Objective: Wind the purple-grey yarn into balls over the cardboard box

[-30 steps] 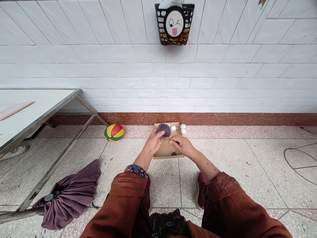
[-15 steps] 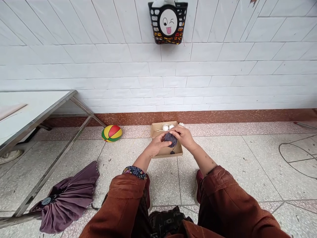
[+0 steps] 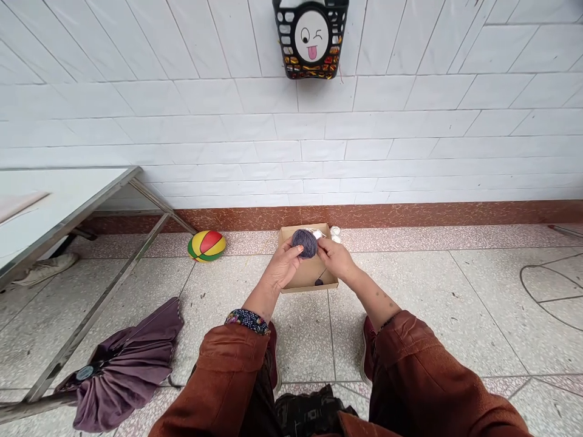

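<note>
A ball of dark purple yarn rests in my left hand, whose thumb presses on its front. At the ball's right side my right hand is closed in a pinch; a thin dark strand runs from below it down to a small dark yarn ball. That small ball lies in a shallow cardboard box on the floor, beneath my hands. White yarn shows at the back of the box, partly hidden by the purple ball and my fingers.
White yarn balls sit just outside the box's right side. Left of it are a colourful ball, a folded purple umbrella and a metal-framed table. A black basket hangs on the tiled wall.
My left hand has tipped the purple ball up and slightly left. My right hand has slid from the ball's top to its right side. A shoe under the table shows more.
</note>
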{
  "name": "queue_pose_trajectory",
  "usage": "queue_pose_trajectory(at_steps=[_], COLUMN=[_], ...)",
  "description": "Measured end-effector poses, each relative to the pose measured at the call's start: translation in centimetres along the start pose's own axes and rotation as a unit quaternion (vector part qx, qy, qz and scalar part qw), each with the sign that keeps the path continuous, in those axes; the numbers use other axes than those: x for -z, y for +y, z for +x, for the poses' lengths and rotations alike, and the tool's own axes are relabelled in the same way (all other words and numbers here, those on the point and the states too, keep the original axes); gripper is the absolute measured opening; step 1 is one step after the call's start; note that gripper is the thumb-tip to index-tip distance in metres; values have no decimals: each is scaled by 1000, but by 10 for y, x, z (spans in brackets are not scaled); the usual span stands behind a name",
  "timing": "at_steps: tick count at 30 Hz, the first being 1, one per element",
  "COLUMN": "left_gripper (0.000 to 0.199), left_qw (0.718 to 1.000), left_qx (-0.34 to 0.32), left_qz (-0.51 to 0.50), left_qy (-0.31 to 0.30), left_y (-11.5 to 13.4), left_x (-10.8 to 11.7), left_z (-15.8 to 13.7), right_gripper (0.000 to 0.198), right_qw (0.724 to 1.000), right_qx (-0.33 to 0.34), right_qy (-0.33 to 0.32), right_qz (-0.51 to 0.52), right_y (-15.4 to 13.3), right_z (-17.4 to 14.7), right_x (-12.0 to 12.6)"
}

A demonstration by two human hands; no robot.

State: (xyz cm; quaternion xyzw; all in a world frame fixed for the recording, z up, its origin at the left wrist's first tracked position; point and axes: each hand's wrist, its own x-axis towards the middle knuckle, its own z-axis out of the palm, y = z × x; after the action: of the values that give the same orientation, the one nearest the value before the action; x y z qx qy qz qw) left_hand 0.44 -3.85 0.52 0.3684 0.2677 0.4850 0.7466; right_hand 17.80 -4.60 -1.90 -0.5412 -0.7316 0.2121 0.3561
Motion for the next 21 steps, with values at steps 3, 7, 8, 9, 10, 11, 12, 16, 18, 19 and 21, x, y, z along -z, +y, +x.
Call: queue_pose_trajectory(at_steps=[3,7,8,9,10,11,12,16,18,19,21], left_gripper=[37,35,35,36,37,38,40,46,46,47,50], left_qw=[1000,998,997,996,995,993,991,982,979,977,974], left_qx=[-7,-21,-24,-27,-30,-32,-32,-14,3,14,37], left_qz=[2,13,23,38,56,77,102,183,204,210,212], left_qy=[30,63,71,77,83,85,83,39,-1,-24,-70], left_y=[-1,-2,-2,-3,-3,-3,-3,-5,-6,-7,-8], left_x=[2,5,6,6,6,6,6,3,1,-1,-4], left_z=[4,5,5,5,5,5,5,4,2,1,-2], right_gripper=[14,14,13,13,13,13,14,19,21,21,20], right_qw=[999,996,995,993,990,987,983,978,979,979,981], right_qx=[42,67,78,93,110,126,136,111,95,91,85], right_qy=[-25,-46,-57,-70,-82,-93,-99,-65,-33,-15,26], right_qz=[-23,-28,-20,-4,20,49,80,167,179,179,173], right_y=[-3,-5,-6,-8,-11,-14,-17,-29,-29,-27,-20], right_z=[-2,-6,-8,-10,-12,-14,-15,-17,-15,-13,-10], right_x=[0,2,3,4,6,9,12,31,40,43,45])
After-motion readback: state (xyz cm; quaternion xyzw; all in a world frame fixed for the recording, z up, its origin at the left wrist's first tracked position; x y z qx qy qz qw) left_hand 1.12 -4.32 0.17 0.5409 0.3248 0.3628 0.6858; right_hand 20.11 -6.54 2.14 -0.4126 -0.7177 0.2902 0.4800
